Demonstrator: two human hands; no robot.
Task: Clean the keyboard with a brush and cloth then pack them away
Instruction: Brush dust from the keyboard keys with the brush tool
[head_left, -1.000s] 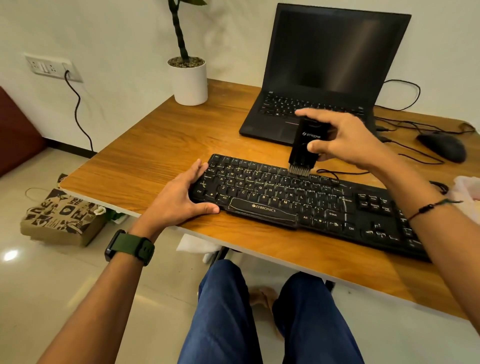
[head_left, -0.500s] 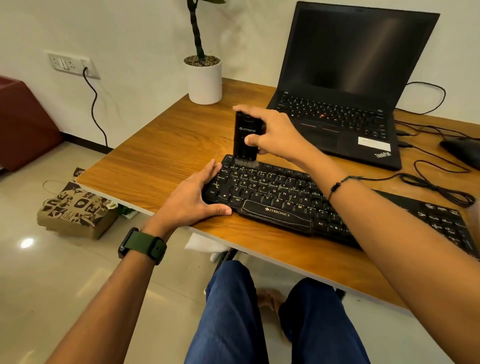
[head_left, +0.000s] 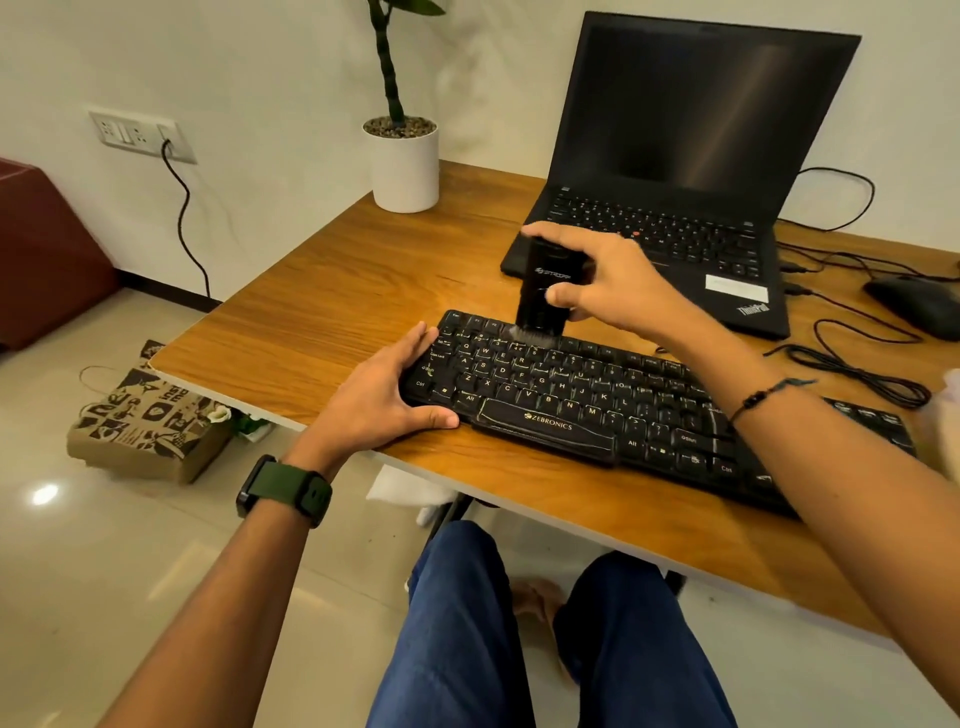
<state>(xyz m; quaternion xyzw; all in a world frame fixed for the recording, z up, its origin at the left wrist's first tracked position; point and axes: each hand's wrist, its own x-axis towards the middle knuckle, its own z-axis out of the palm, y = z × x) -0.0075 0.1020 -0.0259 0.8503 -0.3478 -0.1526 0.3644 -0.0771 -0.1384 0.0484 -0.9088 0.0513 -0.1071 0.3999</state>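
Wood-grain table (head_left: 291, 322): carries everything in the head view; its near edge runs under both forearms.
Keyboard (head_left: 597, 410): black, lies flat on the table between the two hands, slanting away to the right; "ZEBRONICS" printed on the front strip.
Left hand (head_left: 374, 395): fingers spread, palm down against the keyboard's left end; thumb lies along the front corner, fingertips touch the left edge by the outer keys. Holds nothing, only braces. Green-strapped watch (head_left: 283, 491) on the wrist.
Right hand (head_left: 613, 283): closed round the brush, index finger over the top, thumb pressed on the front face. Dark bead bracelet (head_left: 769, 397) on the wrist.
Brush (head_left: 545, 296): black block body, upright, in the right hand; pale bristles (head_left: 530, 336) point down and touch the top key rows near the keyboard's upper left, just beyond the left hand's fingertips.
Cloth (head_left: 950, 400): pale fabric at the frame's right edge, past the right forearm; mostly cut off, cannot tell how it lies.
Laptop (head_left: 675, 171): open, screen dark, just behind the right hand.
Mouse (head_left: 914, 306): black, right of the laptop, beyond the right wrist; cables (head_left: 857, 374) looped on the table beside it.
White plant pot (head_left: 405, 166): at the table's far left corner, well beyond the left hand.
Printed paper bag (head_left: 145, 421): on the floor, left of the left forearm.
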